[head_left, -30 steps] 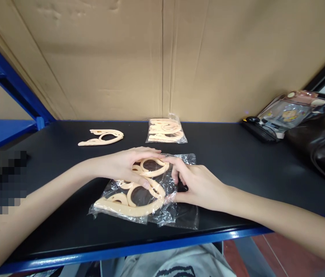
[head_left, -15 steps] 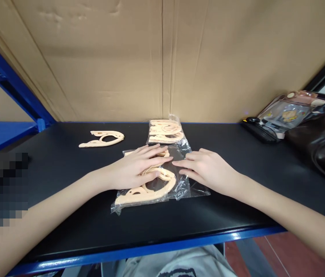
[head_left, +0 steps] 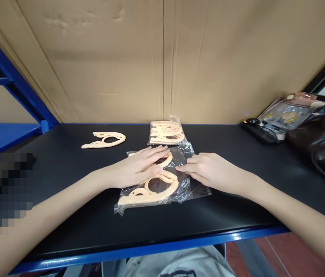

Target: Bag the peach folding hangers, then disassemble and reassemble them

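Note:
My left hand [head_left: 139, 167] lies flat, fingers stretched out, over a clear plastic bag [head_left: 184, 194] in the middle of the table. Inside the bag are cream folding hangers, the nearer hanger [head_left: 151, 198] in full view and another partly under my palm. At the bag's right side is my right hand [head_left: 208, 169], its index finger pointing left onto the film and its other fingers bent. No grip on the film can be seen. Behind them sits a second bag of folded hangers [head_left: 166, 132]. A loose folding hanger [head_left: 105, 140] rests to the left.
A cardboard wall [head_left: 107, 69] closes off the back of the black table [head_left: 78, 223]. On the right are a dark bag [head_left: 320, 138], a clear pouch [head_left: 289, 113] and a black flat object [head_left: 262, 132]. A blue metal frame [head_left: 21, 96] stands at the left.
My right hand has shifted slightly right, and its fingers are more bent except the index. My left fingers lie closer together on the bag. The whole view has moved slightly.

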Demonstrator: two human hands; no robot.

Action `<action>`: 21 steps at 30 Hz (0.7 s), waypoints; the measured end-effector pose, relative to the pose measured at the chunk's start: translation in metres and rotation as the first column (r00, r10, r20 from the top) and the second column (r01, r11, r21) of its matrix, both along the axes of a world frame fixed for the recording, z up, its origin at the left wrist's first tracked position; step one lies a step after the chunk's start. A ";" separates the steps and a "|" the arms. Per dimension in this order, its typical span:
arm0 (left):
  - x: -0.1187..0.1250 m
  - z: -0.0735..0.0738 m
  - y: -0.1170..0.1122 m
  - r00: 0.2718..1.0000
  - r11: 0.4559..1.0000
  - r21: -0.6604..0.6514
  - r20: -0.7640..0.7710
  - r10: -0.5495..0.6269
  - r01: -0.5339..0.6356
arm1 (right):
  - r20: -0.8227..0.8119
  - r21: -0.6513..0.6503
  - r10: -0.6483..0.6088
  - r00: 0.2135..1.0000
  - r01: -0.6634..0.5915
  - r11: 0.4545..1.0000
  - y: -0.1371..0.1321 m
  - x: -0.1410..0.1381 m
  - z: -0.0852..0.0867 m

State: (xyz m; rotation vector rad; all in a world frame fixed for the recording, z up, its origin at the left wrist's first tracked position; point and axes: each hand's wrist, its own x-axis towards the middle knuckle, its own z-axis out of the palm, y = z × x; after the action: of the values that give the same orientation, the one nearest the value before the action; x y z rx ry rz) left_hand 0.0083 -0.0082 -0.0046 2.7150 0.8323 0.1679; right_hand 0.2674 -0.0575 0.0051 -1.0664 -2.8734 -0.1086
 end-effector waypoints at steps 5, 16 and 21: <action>-0.024 0.023 0.017 0.933 0.948 0.171 0.289 0.212 -0.269 | -0.022 -0.013 -0.051 0.998 0.051 0.999 -0.001 0.002 0.001; -0.116 0.028 0.060 0.850 0.873 0.173 -0.207 0.484 -0.455 | -0.146 0.201 -0.054 0.988 0.083 0.976 -0.001 0.003 0.001; -0.119 0.029 0.063 0.859 0.870 0.195 -0.163 0.485 -0.454 | -0.178 0.225 -0.032 0.983 0.072 0.972 -0.003 0.003 0.001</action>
State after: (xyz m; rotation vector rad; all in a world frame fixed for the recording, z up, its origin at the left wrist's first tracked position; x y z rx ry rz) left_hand -0.1102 0.0550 0.0243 2.6370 1.6043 0.0496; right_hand 0.2708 -0.0601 0.0057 -1.0495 -2.6015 -0.3277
